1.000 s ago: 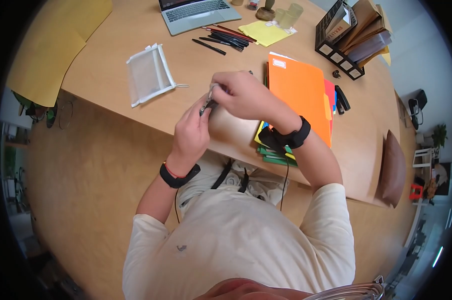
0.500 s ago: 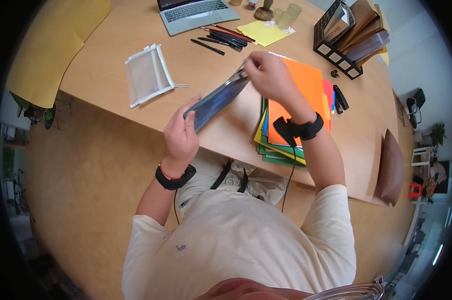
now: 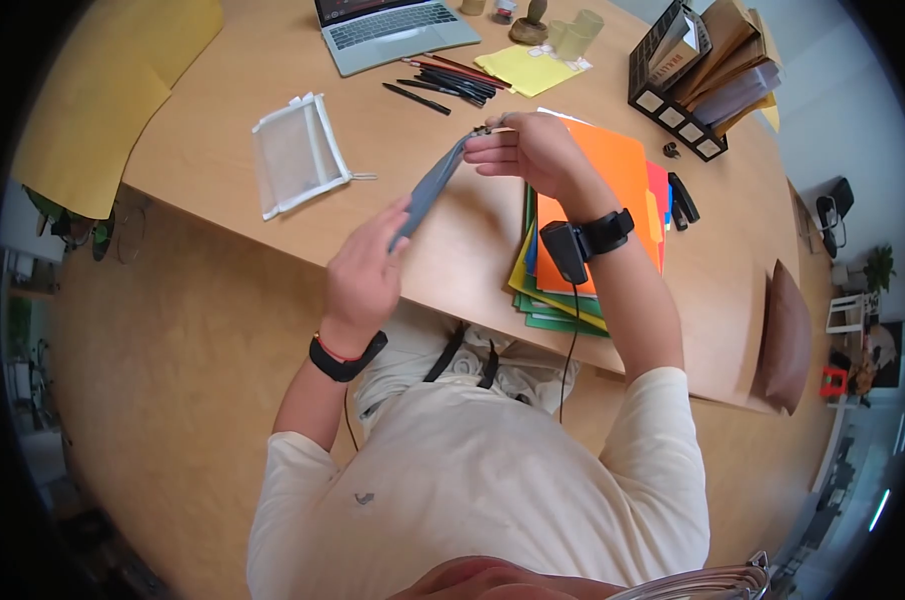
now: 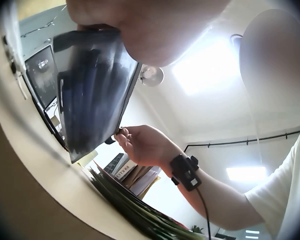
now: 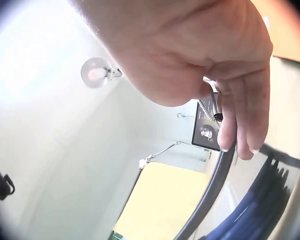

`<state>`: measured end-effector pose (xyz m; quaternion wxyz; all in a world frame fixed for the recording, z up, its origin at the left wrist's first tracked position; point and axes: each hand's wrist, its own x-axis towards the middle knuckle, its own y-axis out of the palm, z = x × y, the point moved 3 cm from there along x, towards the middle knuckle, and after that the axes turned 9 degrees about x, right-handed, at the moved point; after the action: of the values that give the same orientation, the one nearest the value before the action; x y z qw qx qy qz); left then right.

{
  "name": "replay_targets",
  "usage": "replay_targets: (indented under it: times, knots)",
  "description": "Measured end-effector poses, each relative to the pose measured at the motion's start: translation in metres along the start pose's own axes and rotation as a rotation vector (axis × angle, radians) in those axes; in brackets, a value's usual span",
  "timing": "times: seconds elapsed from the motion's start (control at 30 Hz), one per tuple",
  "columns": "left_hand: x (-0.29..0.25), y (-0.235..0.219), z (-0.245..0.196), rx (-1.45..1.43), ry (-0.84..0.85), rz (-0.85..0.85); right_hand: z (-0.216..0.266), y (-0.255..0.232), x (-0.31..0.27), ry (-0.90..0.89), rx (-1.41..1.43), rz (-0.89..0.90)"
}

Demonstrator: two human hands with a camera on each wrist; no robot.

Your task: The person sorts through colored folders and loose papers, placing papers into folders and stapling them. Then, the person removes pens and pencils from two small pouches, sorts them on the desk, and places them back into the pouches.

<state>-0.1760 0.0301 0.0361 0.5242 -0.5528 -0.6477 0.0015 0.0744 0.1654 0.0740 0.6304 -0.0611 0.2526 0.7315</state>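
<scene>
A dark-edged zip pouch point(image 3: 433, 192) slants up above the table's front part, between both hands. In the left wrist view this see-through pouch point(image 4: 92, 95) has dark blue and black long shapes inside, blurred. My left hand point(image 3: 365, 272) holds its lower end between thumb and fingers. At the upper end, my right hand point(image 3: 545, 155) pinches the corner near the zip. A cord pull point(image 5: 205, 109) hangs by the right thumb in the right wrist view. A white-trimmed clear zip pouch point(image 3: 301, 155) lies flat on the table, left of the hands.
To the right lies a stack of coloured folders point(image 3: 598, 200), orange on top, with a black stapler point(image 3: 684, 200) beside it. Several black pens point(image 3: 451, 84) and a laptop point(image 3: 393, 32) are farther back. A file holder point(image 3: 678, 110) stands at the back right.
The pouch has swung out from between the close hands and stretched upward. My right hand has moved up and right, its fingers straightening lately. The pouch has turned more edge-on.
</scene>
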Motion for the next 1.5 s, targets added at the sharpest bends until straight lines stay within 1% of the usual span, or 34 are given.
replay_targets:
  times: [0.07, 0.1, 0.13, 0.2, 0.27, 0.37, 0.4, 0.5, 0.53, 0.6, 0.7, 0.73, 0.8, 0.83, 0.87, 0.9, 0.97, 1.0, 1.1, 1.2, 1.3, 1.33, 1.4, 1.43, 1.47, 1.5]
  knots:
    - [0.001, 0.004, -0.012, 0.058, 0.116, 0.079, -0.007, 0.002, 0.002, -0.007, -0.116, -0.049]
    - [-0.001, 0.009, -0.017, 0.086, 0.141, 0.119, -0.008, 0.004, 0.0, -0.011, -0.175, -0.074]
    - [-0.005, 0.016, -0.021, 0.113, 0.165, 0.159, -0.012, 0.007, -0.003, 0.051, -0.228, -0.077]
    - [-0.014, 0.031, -0.025, 0.179, 0.215, 0.252, -0.028, 0.002, 0.003, 0.079, -0.334, -0.108]
    - [-0.02, 0.04, -0.025, 0.159, 0.209, 0.32, -0.047, -0.002, 0.007, 0.078, -0.41, -0.168]
    - [-0.018, 0.038, -0.026, 0.161, 0.167, 0.395, -0.06, -0.001, 0.003, 0.036, -0.525, -0.122]
    - [-0.016, 0.035, -0.025, 0.168, 0.148, 0.416, -0.058, 0.005, -0.004, 0.053, -0.541, -0.147]
    - [-0.024, 0.036, -0.005, 0.196, 0.031, 0.441, -0.073, 0.005, 0.008, -0.189, -0.797, -0.072]
    - [-0.026, 0.039, -0.002, 0.205, 0.039, 0.434, -0.077, 0.005, 0.012, -0.215, -0.871, -0.046]
    - [-0.024, 0.043, 0.001, 0.231, 0.051, 0.415, -0.074, 0.024, 0.004, -0.275, -1.019, 0.014]
    - [-0.017, 0.044, 0.004, 0.057, 0.004, 0.435, -0.075, 0.042, 0.008, -0.375, -1.216, 0.071]
    - [-0.013, 0.04, 0.011, 0.095, -0.021, 0.436, -0.078, 0.046, 0.009, -0.356, -1.344, 0.037]
    - [-0.002, 0.028, 0.034, 0.169, -0.069, 0.435, -0.082, 0.058, -0.008, -0.298, -1.362, 0.101]
    - [0.005, 0.022, 0.049, 0.268, -0.078, 0.394, -0.085, 0.063, -0.017, -0.265, -1.371, 0.131]
    - [0.012, 0.016, 0.066, 0.365, -0.087, 0.354, -0.089, 0.067, -0.023, -0.189, -1.464, 0.218]
    - [0.018, 0.011, 0.079, 0.46, -0.094, 0.313, -0.091, 0.069, -0.029, -0.226, -1.517, 0.204]
    - [0.023, 0.003, 0.096, 0.568, -0.152, 0.296, -0.094, 0.074, -0.038, -0.302, -1.624, 0.171]
    - [0.025, 0.0, 0.104, 0.62, -0.179, 0.286, -0.101, 0.068, -0.024, -0.282, -1.621, 0.196]
    - [0.022, -0.007, 0.132, 0.675, -0.205, 0.401, -0.097, 0.069, 0.0, -0.312, -1.563, 0.237]
    - [0.021, -0.016, 0.144, 0.673, -0.311, 0.399, -0.09, 0.082, 0.028, -0.349, -1.481, 0.286]
    - [0.02, -0.021, 0.157, 0.57, -0.448, 0.289, -0.093, 0.101, 0.059, -0.441, -1.495, 0.302]
    - [0.022, -0.023, 0.157, 0.565, -0.46, 0.218, -0.094, 0.109, 0.069, -0.457, -1.435, 0.285]
    - [0.023, -0.028, 0.156, 0.551, -0.483, 0.078, -0.092, 0.124, 0.094, -0.45, -1.463, 0.327]
    - [0.025, -0.031, 0.151, 0.58, -0.45, 0.048, -0.091, 0.13, 0.103, -0.448, -1.479, 0.35]
    - [0.029, -0.037, 0.139, 0.609, -0.418, 0.017, -0.086, 0.135, 0.105, -0.569, -1.396, 0.296]
    - [0.031, -0.042, 0.127, 0.639, -0.384, -0.015, -0.08, 0.136, 0.117, -0.563, -1.239, 0.307]
